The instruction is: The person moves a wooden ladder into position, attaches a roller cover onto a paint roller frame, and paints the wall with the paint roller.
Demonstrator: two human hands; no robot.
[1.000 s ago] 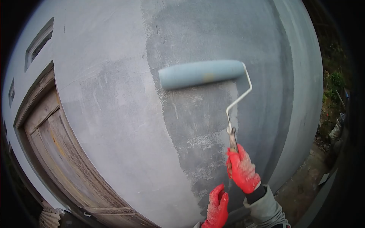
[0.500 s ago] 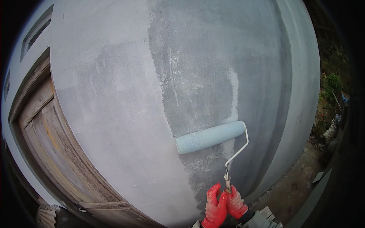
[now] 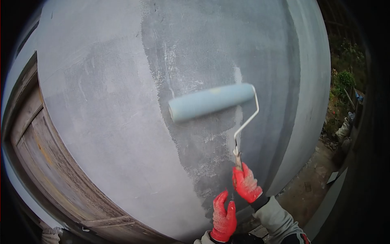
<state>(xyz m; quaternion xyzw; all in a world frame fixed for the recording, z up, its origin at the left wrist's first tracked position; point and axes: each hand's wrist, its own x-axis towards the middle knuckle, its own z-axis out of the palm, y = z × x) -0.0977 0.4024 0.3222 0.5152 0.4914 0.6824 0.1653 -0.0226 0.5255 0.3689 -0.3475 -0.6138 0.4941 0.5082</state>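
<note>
A light-blue paint roller (image 3: 211, 101) lies against the grey wall (image 3: 118, 154), across the darker band, slightly tilted with its right end higher. Its white wire frame runs down to a short handle (image 3: 238, 160). My right hand (image 3: 247, 185), in a red glove, is wrapped round that handle. Below and to the left of it, my left hand (image 3: 224, 217), also gloved in red, is raised with thumb and fingers apart and holds nothing.
At the left a weathered wooden door (image 3: 57, 158) is set in the wall. Green plants (image 3: 344, 80) and a pale sack (image 3: 343, 129) stand beyond the wall's right edge, above a strip of ground (image 3: 306, 187).
The roller went down the wall, then back up, turning slightly blurred. My right hand rose with it, away from my left hand, which it had been close to half a second ago.
</note>
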